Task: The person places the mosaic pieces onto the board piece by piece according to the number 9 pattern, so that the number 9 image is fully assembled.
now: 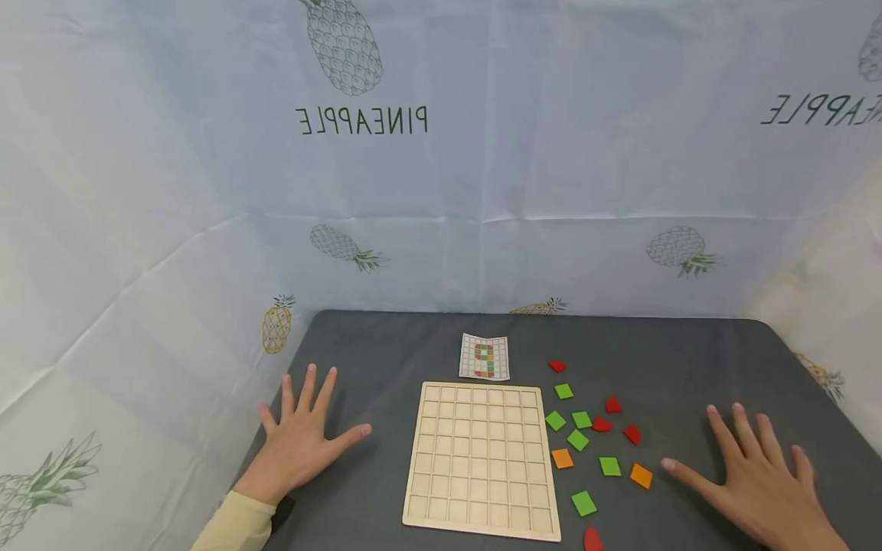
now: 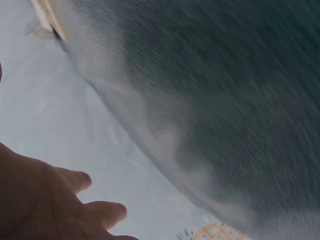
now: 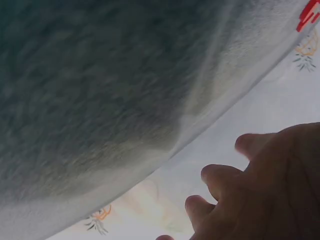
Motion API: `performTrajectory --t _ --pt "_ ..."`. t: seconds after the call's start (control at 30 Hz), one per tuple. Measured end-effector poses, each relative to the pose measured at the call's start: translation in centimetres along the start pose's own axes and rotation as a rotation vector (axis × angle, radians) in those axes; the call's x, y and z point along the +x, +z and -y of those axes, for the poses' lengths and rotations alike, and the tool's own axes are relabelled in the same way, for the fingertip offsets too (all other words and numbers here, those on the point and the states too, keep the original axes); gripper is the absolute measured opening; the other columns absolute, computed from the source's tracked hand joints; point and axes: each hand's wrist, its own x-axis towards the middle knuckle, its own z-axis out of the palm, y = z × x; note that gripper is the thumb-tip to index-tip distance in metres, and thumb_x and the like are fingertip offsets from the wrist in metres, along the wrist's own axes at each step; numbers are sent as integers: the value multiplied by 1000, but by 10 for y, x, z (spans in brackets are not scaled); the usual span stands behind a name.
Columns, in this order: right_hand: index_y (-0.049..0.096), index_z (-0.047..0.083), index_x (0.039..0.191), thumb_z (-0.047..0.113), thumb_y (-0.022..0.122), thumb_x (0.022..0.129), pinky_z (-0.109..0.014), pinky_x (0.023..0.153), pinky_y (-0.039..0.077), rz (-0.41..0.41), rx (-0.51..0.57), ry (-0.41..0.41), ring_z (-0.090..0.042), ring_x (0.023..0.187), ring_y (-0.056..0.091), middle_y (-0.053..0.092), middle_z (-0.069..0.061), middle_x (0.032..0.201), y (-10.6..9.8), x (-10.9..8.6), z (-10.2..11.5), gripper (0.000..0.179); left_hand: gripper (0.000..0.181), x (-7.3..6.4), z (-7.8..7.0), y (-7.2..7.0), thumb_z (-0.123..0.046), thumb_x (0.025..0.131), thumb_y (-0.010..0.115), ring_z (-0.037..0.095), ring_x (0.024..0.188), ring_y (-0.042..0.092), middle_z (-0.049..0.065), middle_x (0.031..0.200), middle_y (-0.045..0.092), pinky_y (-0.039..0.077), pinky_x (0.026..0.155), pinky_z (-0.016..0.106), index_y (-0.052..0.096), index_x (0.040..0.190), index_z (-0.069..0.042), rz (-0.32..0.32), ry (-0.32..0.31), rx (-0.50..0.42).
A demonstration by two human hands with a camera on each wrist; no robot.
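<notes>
In the head view my left hand (image 1: 299,444) is spread over the left side of the dark table, its fingers straight and holding nothing. My right hand (image 1: 765,486) is spread the same way at the right, its thumb pointing toward the tiles. Between the hands lies a square wooden grid board (image 1: 482,461). Beside the board's right edge are scattered several green square tiles (image 1: 609,467), several red tiles with a curved side (image 1: 632,435), and orange square tiles (image 1: 641,476). A small pattern card (image 1: 485,357) with a coloured figure on a grid lies behind the board.
The dark grey table (image 1: 386,344) has rounded far corners. White cloth (image 1: 441,176) printed with pineapples hangs behind it and at both sides. One red tile (image 1: 592,539) sits near the bottom of the head view, by the board's front right corner.
</notes>
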Motion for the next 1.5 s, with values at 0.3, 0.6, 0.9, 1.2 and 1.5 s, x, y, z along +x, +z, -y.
performTrajectory --t 0.3,0.6,0.9,1.2,1.5 --pt "11 -8 170 82 57 96 -87 111 7 5 45 -115 -66 158 4 2 -41 173 -19 19 24 125 110 7 -31 5 -77 98 62 53 162 28 24 180 18 35 121 79 17 174 -11 -31 1 -170" --pt "48 -16 152 81 62 94 -83 109 32 -54 -8 -202 -63 135 48 50 -45 150 -39 48 76 114 33 26 -70 24 -32 97 82 14 66 72 4 83 78 62 61 33 79 116 -4 -40 -112 -527" --pt "78 -7 116 61 74 97 -63 84 62 -122 11 -344 -41 97 73 78 -24 109 -43 88 132 70 22 39 -78 42 -23 90 88 13 62 75 9 74 77 66 62 30 84 90 -2 102 -227 -775" --pt "80 -4 112 47 80 96 -54 73 65 -12 55 -342 -27 79 73 80 -19 101 -29 117 161 53 20 41 -79 51 -21 83 94 11 63 76 7 73 78 67 64 29 85 88 -4 166 -237 -833" --pt "81 -2 106 34 86 93 -41 61 60 -7 29 -351 -17 67 65 79 -13 91 -19 132 177 39 14 43 -74 51 -13 82 93 11 63 77 7 72 79 67 64 30 84 87 -3 197 -224 -875"
